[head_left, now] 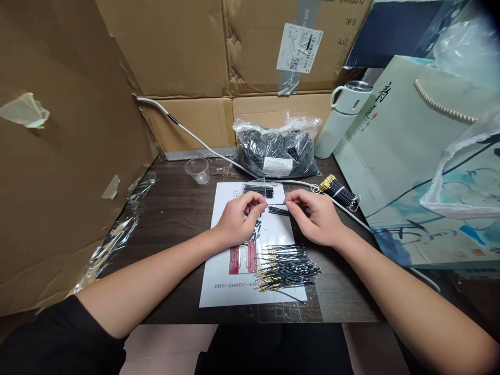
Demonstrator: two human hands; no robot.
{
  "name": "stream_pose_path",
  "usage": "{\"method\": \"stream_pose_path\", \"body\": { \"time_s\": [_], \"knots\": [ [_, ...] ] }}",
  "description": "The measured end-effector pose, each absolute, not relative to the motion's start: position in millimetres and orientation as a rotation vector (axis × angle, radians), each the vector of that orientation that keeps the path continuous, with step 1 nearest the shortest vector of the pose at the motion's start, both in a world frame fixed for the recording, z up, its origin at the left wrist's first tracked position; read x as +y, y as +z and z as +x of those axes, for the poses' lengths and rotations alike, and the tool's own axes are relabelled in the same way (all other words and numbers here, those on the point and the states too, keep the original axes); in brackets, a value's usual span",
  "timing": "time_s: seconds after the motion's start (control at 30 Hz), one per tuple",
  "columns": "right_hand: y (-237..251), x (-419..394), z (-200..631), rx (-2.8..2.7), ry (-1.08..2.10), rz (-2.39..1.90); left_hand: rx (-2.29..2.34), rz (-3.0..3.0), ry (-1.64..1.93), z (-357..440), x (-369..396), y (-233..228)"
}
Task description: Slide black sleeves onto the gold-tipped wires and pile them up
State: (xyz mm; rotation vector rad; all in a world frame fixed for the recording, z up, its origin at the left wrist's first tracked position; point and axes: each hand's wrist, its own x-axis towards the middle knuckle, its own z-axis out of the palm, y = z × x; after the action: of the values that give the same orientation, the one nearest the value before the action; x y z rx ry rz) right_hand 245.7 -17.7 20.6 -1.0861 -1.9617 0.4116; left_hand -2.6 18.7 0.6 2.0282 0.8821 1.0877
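Observation:
A thin dark wire [277,203] appears to stretch between my two hands above a white printed sheet. My left hand [240,216] pinches one end with thumb and index finger. At the other end, the fingertips of my right hand [317,217] are also pinched together. Just below the wire lies a small bunch of short black wires [278,211]. Behind my left hand, a clear plastic box [259,188] holds more black pieces. Nearer the table's front edge, a loose pile of black wires with gold-coloured ends [289,268] covers part of the sheet [219,260].
A clear bag of black parts [277,148] and a small plastic cup [198,171] stand at the back. To the right are a tied wire bundle [339,191], a pale bottle [339,120] and a paper bag [406,156]. A white cable [199,139] crosses the table.

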Motion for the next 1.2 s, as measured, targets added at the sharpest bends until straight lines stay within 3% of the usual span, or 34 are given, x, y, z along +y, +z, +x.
{"method": "stream_pose_path", "body": {
  "time_s": [1.2],
  "knots": [
    [20.2,-16.6,244.0,-1.964,0.616,-1.171,0.839,2.079,1.232,-1.5,17.3,-2.2]
  ]
}}
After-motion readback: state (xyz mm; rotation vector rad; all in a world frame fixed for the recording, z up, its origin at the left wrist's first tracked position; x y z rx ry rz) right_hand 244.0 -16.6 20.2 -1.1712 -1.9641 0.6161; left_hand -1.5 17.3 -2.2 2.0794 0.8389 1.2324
